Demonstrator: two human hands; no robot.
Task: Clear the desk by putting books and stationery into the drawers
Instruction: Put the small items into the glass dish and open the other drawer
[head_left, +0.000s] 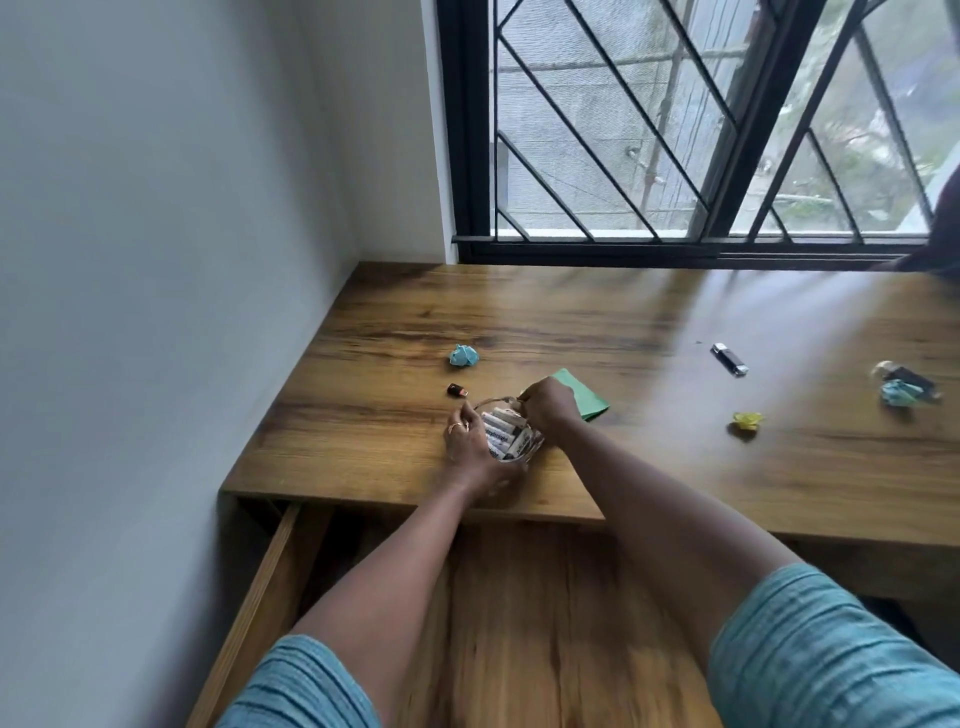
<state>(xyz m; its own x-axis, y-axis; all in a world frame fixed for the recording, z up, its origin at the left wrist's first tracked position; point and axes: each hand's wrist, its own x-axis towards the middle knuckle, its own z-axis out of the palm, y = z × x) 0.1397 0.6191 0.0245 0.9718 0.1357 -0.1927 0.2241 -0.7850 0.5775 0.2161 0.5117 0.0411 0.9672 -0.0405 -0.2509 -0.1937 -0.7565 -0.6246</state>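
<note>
Drawer (519, 623): pulled out below the bowl, at the desk's near edge; wood bottom bare where it shows.
Blue paper ball (464, 356): on the desk (649, 322), beyond the bowl and to its left.
Small dark item (457, 390): just beyond the bowl's left rim; too small to name.
Left hand (470, 452): fingers curled around the bowl's left and near wall, ring visible, forearm reaching over the open drawer.
Glass bowl (511, 434): on the desk near its front edge, filled with small white cylinders, likely batteries; labels unreadable.
Right hand (548, 405): closed over the bowl's far right rim, fingertips pinching the edge, wrist bent down.
Green paper (584, 395): flat, right of the bowl, partly under the right hand.
Risk, slip: smooth glass held by the rim only on one side; an uneven lift could tip it and spill the cylinders into the drawer or onto the floor.
Risk, knock: the bowl could strike the desk edge on the way down.
Risk, drag: the green paper may catch and slide off.
Farther right of the bowl: yellow paper ball (747, 420), flash drive (730, 359), more clutter at the far edge.
</note>
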